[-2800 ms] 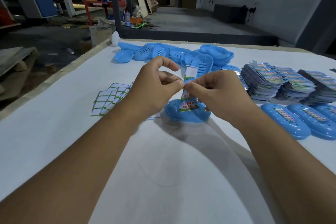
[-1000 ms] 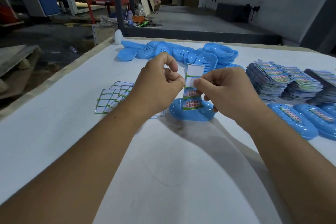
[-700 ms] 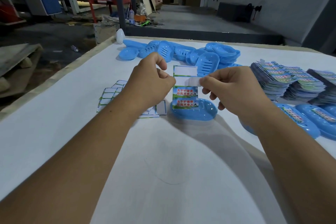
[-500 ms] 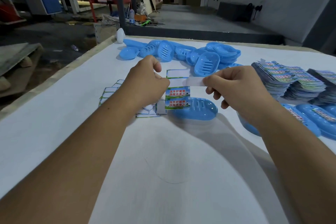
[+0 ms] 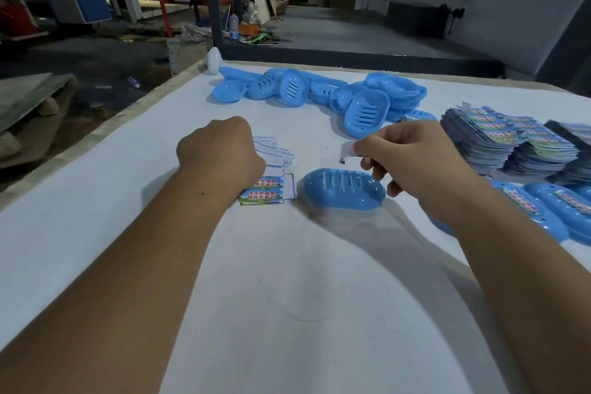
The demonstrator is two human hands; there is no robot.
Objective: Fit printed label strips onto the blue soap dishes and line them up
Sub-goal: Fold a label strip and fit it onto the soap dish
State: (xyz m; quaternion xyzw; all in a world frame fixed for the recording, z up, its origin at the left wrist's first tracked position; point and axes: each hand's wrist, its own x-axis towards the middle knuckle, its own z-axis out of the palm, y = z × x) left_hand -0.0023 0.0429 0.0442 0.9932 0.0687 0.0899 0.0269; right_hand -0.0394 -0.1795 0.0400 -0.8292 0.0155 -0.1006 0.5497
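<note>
Right grip pinches a thin white strip above the ribbed oval dish — left grip curled on glossy labels.

Head-worn view, down over table

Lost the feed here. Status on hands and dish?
Left hand sets backing sheet on discard pile. Right hand pinches peeled label above bare dish. Nothing in the way.
</note>
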